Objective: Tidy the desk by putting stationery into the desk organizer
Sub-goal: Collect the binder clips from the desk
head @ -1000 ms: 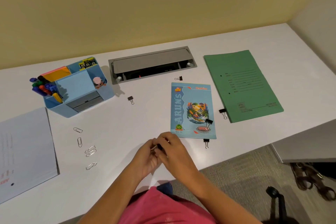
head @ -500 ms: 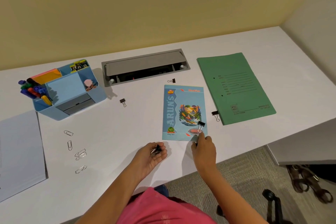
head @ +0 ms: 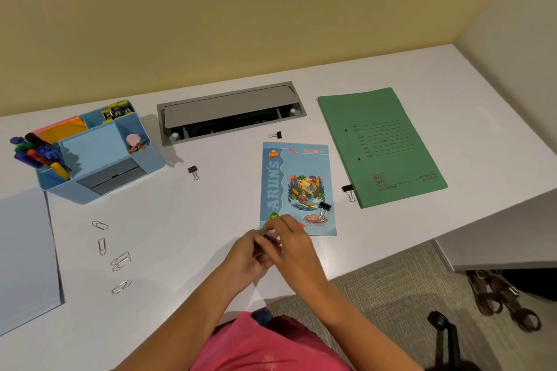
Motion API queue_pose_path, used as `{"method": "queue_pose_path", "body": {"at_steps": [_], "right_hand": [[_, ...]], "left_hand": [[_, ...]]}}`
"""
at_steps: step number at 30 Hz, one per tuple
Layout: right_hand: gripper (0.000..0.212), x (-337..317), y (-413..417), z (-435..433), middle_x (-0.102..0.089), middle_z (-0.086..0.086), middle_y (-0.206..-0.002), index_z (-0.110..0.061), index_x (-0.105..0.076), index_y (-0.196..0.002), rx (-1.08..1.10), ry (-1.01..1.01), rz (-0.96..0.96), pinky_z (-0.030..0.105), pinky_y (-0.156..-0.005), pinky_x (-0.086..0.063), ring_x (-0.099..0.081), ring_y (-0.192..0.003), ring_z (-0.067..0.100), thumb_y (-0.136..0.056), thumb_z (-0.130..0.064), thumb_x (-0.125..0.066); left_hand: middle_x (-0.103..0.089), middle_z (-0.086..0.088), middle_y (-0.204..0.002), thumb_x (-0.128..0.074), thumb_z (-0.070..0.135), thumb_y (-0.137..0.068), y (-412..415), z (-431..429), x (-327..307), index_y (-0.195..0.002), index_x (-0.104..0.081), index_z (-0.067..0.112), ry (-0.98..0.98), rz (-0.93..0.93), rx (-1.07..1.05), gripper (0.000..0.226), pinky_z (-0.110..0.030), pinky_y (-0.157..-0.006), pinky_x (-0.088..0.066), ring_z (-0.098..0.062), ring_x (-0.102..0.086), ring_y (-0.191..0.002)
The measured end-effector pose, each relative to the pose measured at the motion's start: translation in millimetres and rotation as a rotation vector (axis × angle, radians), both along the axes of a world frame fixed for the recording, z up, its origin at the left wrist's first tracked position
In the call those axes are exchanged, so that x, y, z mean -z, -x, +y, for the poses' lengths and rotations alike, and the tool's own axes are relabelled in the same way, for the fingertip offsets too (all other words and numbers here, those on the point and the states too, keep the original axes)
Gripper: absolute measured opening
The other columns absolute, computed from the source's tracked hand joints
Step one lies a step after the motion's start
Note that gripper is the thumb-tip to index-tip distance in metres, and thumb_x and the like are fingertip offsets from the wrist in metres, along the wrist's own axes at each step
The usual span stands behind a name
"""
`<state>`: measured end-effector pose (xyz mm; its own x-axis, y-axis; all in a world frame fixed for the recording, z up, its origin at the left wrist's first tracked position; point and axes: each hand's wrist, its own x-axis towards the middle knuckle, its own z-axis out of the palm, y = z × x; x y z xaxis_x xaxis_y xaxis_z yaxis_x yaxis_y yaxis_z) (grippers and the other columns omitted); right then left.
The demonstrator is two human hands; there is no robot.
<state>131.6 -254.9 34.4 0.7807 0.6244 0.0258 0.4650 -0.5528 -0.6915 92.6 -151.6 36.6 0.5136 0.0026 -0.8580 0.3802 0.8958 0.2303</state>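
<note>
Binder clips are being gathered. The one that lay just off the notebook's near edge half a second ago is gone from the surface, so one less remains. Well left of the notebook stands the blue desk organizer, with paper clips nearer. At the notebook's near-left corner the left hand grips small dark clips. The right hand curls over them, its grasp hidden. Another black clip lies on the notebook's cover.
</note>
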Motion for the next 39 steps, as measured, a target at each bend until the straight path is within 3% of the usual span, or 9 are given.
{"method": "queue_pose_path", "body": {"at_steps": [3, 8, 13, 19, 27, 30, 32, 35, 39], "right_hand": [[0.016, 8, -20, -12, -0.058, 0.004, -0.107, -0.011, -0.062, -0.106, 0.168, 0.004, -0.08, 0.027, -0.076, -0.049, -0.055, -0.095, 0.017, -0.091, -0.012, -0.057], [0.05, 30, -58, -37, -0.041, 0.009, -0.143, -0.019, -0.044, -0.138, 0.356, 0.462, -0.113, 0.035, -0.086, -0.049, -0.04, -0.124, 0.027, -0.09, -0.006, -0.053], [0.033, 44, -68, -42, -0.054, 0.011, -0.121, -0.012, -0.05, -0.122, 0.315, 0.569, -0.12, 0.031, -0.072, -0.046, -0.047, -0.106, 0.025, -0.09, -0.011, -0.057], [0.026, 25, -66, -30, -0.057, 0.015, -0.103, -0.005, -0.059, -0.106, 0.306, 0.326, -0.14, 0.03, -0.063, -0.04, -0.05, -0.092, 0.03, -0.082, 0.003, -0.056], [0.021, -8, -6, 7, -0.063, 0.012, -0.096, -0.002, -0.065, -0.091, -0.041, 0.054, -0.284, 0.034, -0.065, -0.052, -0.058, -0.086, 0.027, -0.071, 0.005, -0.065], [0.013, -8, 2, 9, -0.063, 0.011, -0.092, -0.002, -0.065, -0.088, -0.098, -0.017, -0.308, 0.033, -0.072, -0.05, -0.058, -0.084, 0.024, -0.077, 0.004, -0.063], [0.009, -7, -2, 8, -0.062, 0.011, -0.096, -0.002, -0.064, -0.091, -0.105, -0.081, -0.311, 0.028, -0.08, -0.048, -0.056, -0.089, 0.022, -0.084, 0.0, -0.06], [0.014, -3, -18, 2, -0.06, 0.01, -0.103, -0.004, -0.061, -0.101, -0.014, -0.118, -0.249, 0.024, -0.083, -0.046, -0.054, -0.095, 0.018, -0.088, -0.005, -0.056], [0.039, 15, -69, -13, -0.053, 0.006, -0.122, -0.012, -0.055, -0.118, 0.347, 0.117, -0.175, 0.036, -0.082, -0.051, -0.047, -0.108, 0.019, -0.083, 0.005, -0.05]], "left_hand": [[-0.058, -0.013, -0.07, -0.043, 0.004, -0.092, -5, 0, 2, -0.078, -0.059, 0.001, -0.095, 0.004, 0.08, 0.021, -0.025, -0.046, -0.054, -0.021, -0.057, -0.059], [-0.058, -0.01, -0.066, -0.044, 0.009, -0.092, -8, -1, 4, -0.073, -0.058, 0.004, -0.115, 0.037, 0.121, 0.025, -0.024, -0.048, -0.052, -0.019, -0.054, -0.058], [-0.059, -0.01, -0.066, -0.044, 0.011, -0.093, -9, -3, 3, -0.075, -0.059, 0.004, -0.087, 0.039, 0.114, 0.024, -0.026, -0.051, -0.052, -0.02, -0.054, -0.061], [-0.062, -0.009, -0.067, -0.045, 0.013, -0.092, -10, 3, 5, -0.078, -0.061, 0.005, -0.099, 0.042, 0.139, 0.022, -0.032, -0.061, -0.053, -0.021, -0.058, -0.066], [-0.059, -0.006, -0.057, -0.039, 0.007, -0.089, -20, 5, 3, -0.075, -0.057, 0.005, -0.039, 0.02, 0.047, 0.022, -0.022, -0.045, -0.051, -0.015, -0.06, -0.049], [-0.058, -0.009, -0.078, -0.038, 0.008, -0.088, -21, 8, 5, -0.089, -0.058, 0.004, 0.015, -0.039, 0.051, 0.021, -0.027, -0.064, -0.051, -0.018, -0.059, -0.073], [-0.056, -0.01, -0.082, -0.037, 0.008, -0.089, -23, 10, 5, -0.097, -0.057, 0.003, 0.044, -0.055, 0.039, 0.022, -0.028, -0.065, -0.052, -0.019, -0.058, -0.076], [-0.061, -0.012, -0.069, -0.041, 0.008, -0.091, -27, 11, 1, -0.083, -0.058, 0.0, 0.08, -0.054, -0.019, 0.021, -0.026, -0.049, -0.056, -0.02, -0.062, -0.057], [-0.059, -0.01, -0.058, -0.045, 0.01, -0.09, -27, 12, -1, -0.074, -0.057, 0.002, 0.06, -0.024, -0.016, 0.022, -0.025, -0.048, -0.054, -0.02, -0.057, -0.051]]}}
